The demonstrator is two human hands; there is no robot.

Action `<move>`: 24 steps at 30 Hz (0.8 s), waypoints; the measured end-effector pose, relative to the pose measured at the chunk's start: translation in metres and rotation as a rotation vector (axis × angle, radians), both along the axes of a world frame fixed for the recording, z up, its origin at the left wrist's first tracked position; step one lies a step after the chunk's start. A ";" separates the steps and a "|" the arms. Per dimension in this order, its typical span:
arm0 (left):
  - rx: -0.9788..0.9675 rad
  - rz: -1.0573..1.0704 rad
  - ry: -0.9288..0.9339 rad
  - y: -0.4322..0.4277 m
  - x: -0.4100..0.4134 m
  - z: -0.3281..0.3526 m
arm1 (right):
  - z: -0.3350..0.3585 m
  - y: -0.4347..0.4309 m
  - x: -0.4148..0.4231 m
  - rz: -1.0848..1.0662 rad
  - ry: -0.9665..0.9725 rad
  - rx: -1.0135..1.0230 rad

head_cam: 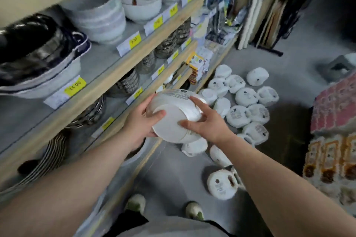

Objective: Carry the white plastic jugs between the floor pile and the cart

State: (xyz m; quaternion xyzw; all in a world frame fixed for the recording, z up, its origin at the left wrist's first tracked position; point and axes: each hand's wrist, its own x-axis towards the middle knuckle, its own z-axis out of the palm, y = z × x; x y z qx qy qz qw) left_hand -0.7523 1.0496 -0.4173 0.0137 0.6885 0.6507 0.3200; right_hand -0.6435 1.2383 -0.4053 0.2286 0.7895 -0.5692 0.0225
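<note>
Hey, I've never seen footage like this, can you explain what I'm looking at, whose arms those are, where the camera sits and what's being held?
There is only one picture, taken by a wide-angle camera worn on a person's head and looking forward and down. That is why two bare arms reach in from the bottom edge: they belong to the wearer, whose shoes show below. The left hand and the right hand together grip a stack of white bowls turned on its side, with a printed label on top. To the left stand wooden shelves with stacked grey-white bowls, dark bowls and yellow price tags. On the grey floor lie many more white wrapped bundles.
</note>
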 end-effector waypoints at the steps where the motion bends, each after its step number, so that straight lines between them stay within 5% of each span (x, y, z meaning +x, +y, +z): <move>1: 0.001 0.073 0.013 -0.009 0.008 0.003 | 0.006 -0.001 -0.004 0.071 0.001 -0.004; 9: 0.075 0.574 0.057 -0.114 0.099 0.034 | 0.038 -0.084 -0.013 0.503 0.072 -0.021; 24: -0.038 1.304 0.070 -0.372 0.358 0.049 | 0.035 -0.399 0.104 1.145 0.003 -0.177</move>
